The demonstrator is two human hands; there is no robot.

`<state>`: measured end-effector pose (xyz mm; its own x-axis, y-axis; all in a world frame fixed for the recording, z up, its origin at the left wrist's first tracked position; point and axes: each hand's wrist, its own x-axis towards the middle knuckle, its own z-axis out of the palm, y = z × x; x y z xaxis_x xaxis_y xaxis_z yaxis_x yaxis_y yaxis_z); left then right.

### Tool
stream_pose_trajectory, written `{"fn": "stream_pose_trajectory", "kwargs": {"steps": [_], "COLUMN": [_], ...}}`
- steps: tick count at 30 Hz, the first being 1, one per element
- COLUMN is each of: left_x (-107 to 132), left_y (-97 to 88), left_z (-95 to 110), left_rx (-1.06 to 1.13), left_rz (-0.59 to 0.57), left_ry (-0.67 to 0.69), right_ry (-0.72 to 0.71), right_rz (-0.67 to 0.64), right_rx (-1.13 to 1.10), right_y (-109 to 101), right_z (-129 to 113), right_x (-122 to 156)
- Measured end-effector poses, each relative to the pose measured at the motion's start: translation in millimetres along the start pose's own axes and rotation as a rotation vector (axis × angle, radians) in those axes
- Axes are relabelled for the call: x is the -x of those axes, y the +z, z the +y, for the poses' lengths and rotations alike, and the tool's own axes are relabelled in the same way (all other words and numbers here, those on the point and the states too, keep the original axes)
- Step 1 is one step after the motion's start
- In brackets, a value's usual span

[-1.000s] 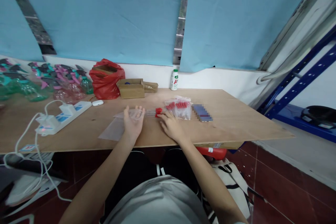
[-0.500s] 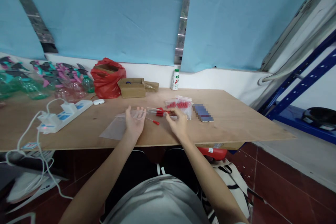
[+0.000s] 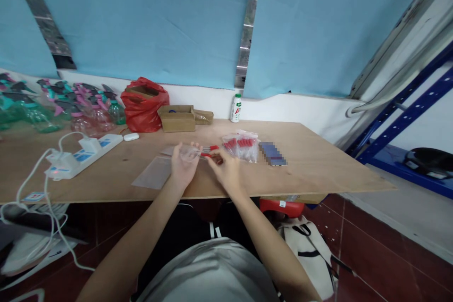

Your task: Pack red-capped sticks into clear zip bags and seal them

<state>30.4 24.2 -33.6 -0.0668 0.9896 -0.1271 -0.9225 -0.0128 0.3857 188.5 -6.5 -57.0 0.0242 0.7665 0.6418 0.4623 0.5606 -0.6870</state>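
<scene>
My left hand (image 3: 184,166) is closed round a clear plastic bag (image 3: 189,152), held up with its mouth towards the right. At that mouth are several thin pale rods with red ends (image 3: 213,147); their exact kind is too small to make out. Pinched between the fingertips of my right hand (image 3: 228,170) is the red end of a thin rod (image 3: 205,155), its pale shaft pointing left into or against the bag. Beneath my left hand, flat clear bags (image 3: 152,173) lie on the table. Filled bags of red-ended rods (image 3: 244,146) rest just beyond my right hand.
A phone (image 3: 272,154) lies to the right on the wooden table (image 3: 318,170). Behind stand a white bottle (image 3: 236,108), a cardboard box (image 3: 177,119) and a red bag (image 3: 145,108). Leftward are a power strip (image 3: 79,158) with cables and several spray bottles (image 3: 38,115).
My right hand has moved left towards the bag and now pinches the single rod that lay on the table. The bundle of rods sits closer to the bag in my left hand.
</scene>
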Motion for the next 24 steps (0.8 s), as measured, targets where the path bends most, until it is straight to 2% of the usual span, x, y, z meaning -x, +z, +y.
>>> {"fn": "stream_pose_trajectory", "kwargs": {"steps": [4,8,12,18,24], "left_x": [-2.1,-3.1,-3.3,-6.4,-5.2], "left_y": [-3.5,-4.7,-3.2,-5.5,-5.4], "left_z": [1.3,1.2,-0.1,0.7,1.8], "left_rx": [-0.01,-0.006,-0.015,-0.058,-0.049], "left_rz": [-0.084,-0.101,-0.057,-0.024,0.01], "left_ry": [-0.055,-0.056,-0.053,-0.075,-0.085], "right_ry": [0.073,0.101,0.099,0.135,0.057], "right_rz": [-0.006,-0.059,-0.113,-0.095,-0.108], "right_rx": [0.098,0.214,0.257,0.225,0.199], "right_y": [29.0,44.7,46.5,48.8,54.4], "right_z": [-9.9,-15.4,-17.0,-20.4,-18.0], "right_x": [-8.5,-13.5,-15.3,-20.8,-17.9]}}
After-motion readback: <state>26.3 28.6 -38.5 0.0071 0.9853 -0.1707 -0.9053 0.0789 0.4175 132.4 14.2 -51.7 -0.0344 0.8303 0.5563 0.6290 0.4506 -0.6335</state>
